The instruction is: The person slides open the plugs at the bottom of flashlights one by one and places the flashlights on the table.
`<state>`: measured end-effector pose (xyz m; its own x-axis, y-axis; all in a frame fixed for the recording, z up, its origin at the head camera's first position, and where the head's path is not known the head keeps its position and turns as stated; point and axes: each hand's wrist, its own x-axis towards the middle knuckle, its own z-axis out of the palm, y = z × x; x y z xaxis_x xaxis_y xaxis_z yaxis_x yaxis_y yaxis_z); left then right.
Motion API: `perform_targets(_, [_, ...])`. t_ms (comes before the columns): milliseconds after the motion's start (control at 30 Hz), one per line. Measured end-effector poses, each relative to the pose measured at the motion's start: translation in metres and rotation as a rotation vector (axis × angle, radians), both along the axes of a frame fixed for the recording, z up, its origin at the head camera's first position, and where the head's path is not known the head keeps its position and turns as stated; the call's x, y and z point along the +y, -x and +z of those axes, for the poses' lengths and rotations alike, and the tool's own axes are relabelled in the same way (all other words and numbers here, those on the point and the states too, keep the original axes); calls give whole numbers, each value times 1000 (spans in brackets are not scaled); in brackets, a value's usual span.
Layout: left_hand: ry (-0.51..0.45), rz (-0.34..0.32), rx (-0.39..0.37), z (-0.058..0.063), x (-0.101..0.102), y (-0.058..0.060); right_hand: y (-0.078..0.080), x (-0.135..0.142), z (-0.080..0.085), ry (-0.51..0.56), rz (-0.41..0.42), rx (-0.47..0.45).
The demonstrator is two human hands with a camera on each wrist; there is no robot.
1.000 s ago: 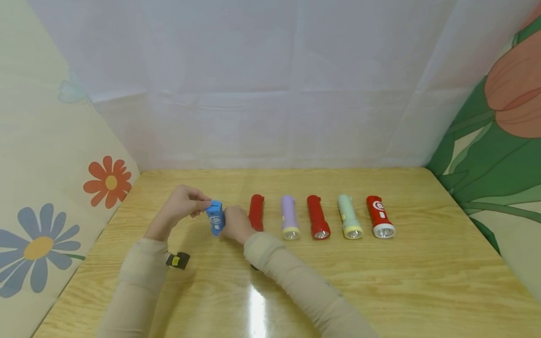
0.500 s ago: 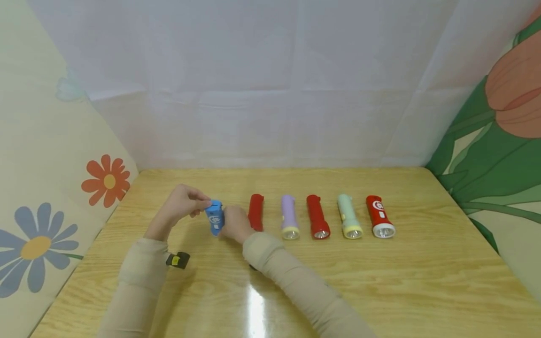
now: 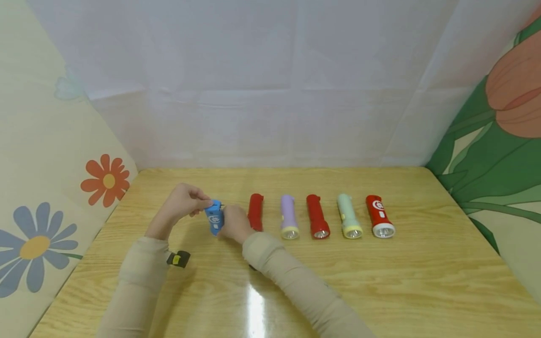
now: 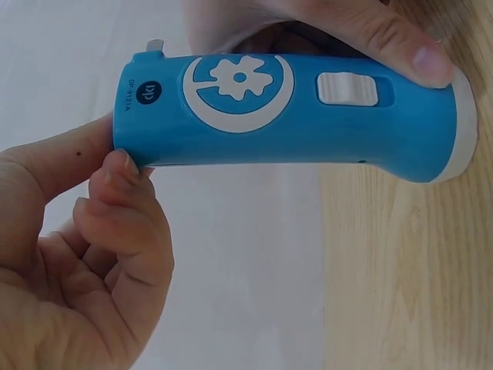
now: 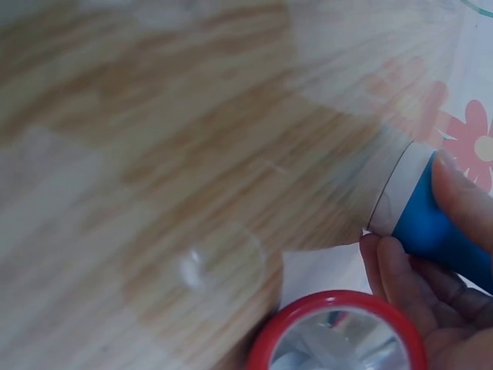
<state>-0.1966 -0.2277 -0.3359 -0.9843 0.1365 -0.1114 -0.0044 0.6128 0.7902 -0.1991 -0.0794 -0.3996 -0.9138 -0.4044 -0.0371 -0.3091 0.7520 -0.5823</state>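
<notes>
Head view: little change is recorded over the last second. The blue torch is held, as before, between the left hand and the right hand, tail end up; at most a slight turn is seen. Judged: the handling remains at the holding stage, with no visible advance. To the right, a red torch, a purple torch, a darker red torch, a green torch and a white-rimmed red torch are laid in a row on the wood-grained table, which is backed by a white sheet and flanked by floral panels.

Left wrist view: the tail corner is pinched by the left hand's thumb and fingers. The white switch is faced toward the camera.

Right wrist view: the lamp end is clamped in the right hand; contact with the table cannot be told. A red-rimmed lens is seen nearby.
</notes>
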Motion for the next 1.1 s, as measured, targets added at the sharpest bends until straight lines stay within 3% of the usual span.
perform_targets(500, [62,12,-22,5,4,1,0,1,-1,15,-4,-16])
perform_targets(1100, [81,34,-11,1,6,3,-1,2,-3,66,-11,4])
